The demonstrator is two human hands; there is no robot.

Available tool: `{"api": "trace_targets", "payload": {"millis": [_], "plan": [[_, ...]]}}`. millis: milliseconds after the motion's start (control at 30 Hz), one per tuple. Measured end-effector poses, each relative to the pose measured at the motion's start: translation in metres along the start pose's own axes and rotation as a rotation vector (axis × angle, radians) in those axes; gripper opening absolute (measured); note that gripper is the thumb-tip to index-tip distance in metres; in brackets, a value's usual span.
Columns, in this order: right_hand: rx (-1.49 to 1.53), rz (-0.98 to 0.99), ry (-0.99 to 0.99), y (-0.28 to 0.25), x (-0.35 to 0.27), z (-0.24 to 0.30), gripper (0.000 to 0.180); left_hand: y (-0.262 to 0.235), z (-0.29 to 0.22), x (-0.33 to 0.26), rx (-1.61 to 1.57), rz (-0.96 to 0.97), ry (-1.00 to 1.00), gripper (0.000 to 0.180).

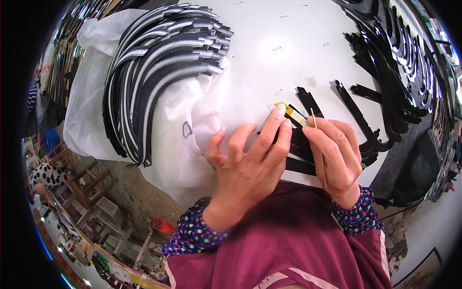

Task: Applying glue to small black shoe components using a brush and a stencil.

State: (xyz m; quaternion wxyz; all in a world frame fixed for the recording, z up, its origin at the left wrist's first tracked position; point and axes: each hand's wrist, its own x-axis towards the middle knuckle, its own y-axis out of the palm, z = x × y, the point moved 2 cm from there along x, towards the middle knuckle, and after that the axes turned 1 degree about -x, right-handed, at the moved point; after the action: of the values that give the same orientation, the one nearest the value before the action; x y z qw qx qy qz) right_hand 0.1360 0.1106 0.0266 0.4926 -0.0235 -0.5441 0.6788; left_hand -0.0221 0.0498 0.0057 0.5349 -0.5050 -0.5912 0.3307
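strip point(297, 116) between left hand point(252, 166), right hand point(339, 156)

Piled strips point(139, 82) lie left of the left hand point(251, 166).

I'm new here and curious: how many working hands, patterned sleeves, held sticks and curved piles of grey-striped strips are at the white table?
Bare left hand and right hand: 2
Dark-blue, colourfully patterned fabric sleeves: 2
Long, thin golden stick: 1
Curved pile of black-and-grey strips: 1
Total: 6
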Motion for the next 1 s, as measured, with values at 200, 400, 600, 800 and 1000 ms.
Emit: {"api": "trace_targets", "payload": {"millis": [200,400,600,800,1000], "plan": [[0.008,0.006,0.037,-0.0074,-0.0071,-0.0003,0.031,0.001,-0.0005,0.0002,-0.015,0.002,-0.007,0.032],[-0.021,-0.051,-0.066,-0.0035,-0.0088,-0.0055,0.027,0.0016,0.0005,0.0014,-0.055,0.017,-0.025,0.035],[-0.007,-0.033,-0.082,-0.0032,-0.0092,-0.006,0.03,-0.0014,0.0008,0.003,-0.042,0.039,-0.021,0.043],[-0.002,-0.023,-0.059,-0.0034,-0.0094,-0.0043,0.03,-0.0015,0.0008,0.0033,-0.026,0.069,-0.011,0.046],[0.011,-0.041,-0.03,-0.0015,-0.0102,-0.0044,0.03,-0.0014,0.0008,0.0026,-0.009,0.079,-0.005,0.046]]}}
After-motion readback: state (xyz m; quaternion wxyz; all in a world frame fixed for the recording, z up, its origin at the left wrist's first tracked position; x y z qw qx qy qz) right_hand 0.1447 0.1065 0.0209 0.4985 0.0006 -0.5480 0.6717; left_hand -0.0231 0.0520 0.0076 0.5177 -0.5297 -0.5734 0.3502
